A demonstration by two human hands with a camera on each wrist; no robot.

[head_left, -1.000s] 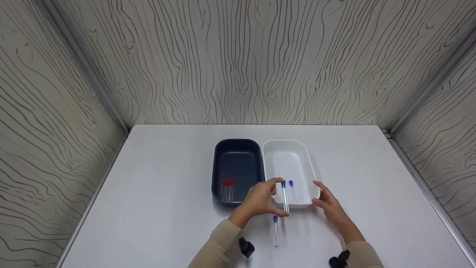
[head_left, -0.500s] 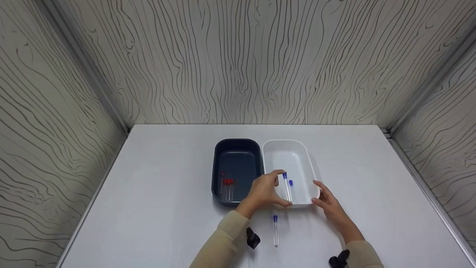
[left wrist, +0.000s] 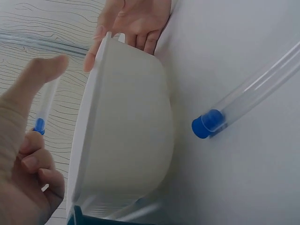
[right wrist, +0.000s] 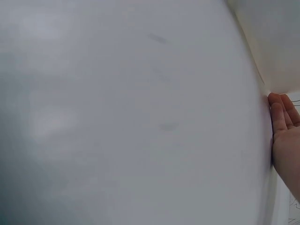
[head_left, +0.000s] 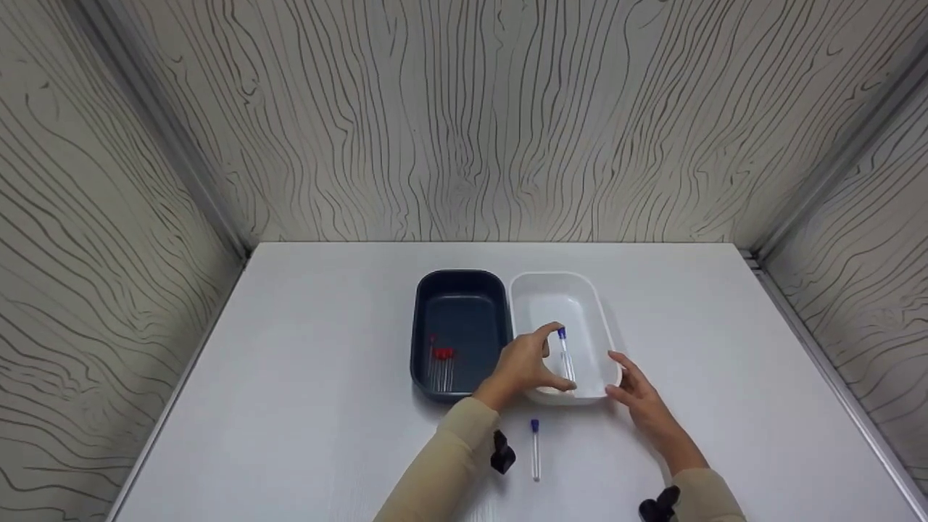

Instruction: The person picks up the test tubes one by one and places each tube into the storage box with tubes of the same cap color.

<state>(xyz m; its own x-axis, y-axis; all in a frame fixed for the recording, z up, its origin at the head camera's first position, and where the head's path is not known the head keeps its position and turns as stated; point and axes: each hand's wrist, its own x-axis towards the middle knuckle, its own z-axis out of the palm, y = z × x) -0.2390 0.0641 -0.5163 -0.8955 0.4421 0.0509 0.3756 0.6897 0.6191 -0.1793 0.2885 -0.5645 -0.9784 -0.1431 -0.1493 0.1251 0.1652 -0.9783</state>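
My left hand (head_left: 518, 366) holds a clear test tube with a blue cap (head_left: 565, 355) by its two ends, thumb at the bottom and index finger at the cap. This tube is over the near part of the white tray (head_left: 554, 290), overlapping the spot where another blue-capped tube lies. With thumb and fingers, my right hand (head_left: 641, 402) grips the tray's near right corner; the left wrist view shows its fingers at the rim. Another blue-capped test tube (head_left: 536, 451) lies on the table in front of the tray, its cap large in the left wrist view.
A dark blue tray (head_left: 464, 312) stands right beside the white one on its left. Inside it lie several red-capped test tubes (head_left: 444, 355). The white table (head_left: 312, 377) is bordered by wood-patterned panels (head_left: 464, 123) at the back and both sides.
My left hand has carried the blue-capped test tube from the white tray's near edge farther in over the tray. The right hand stays at the corner.
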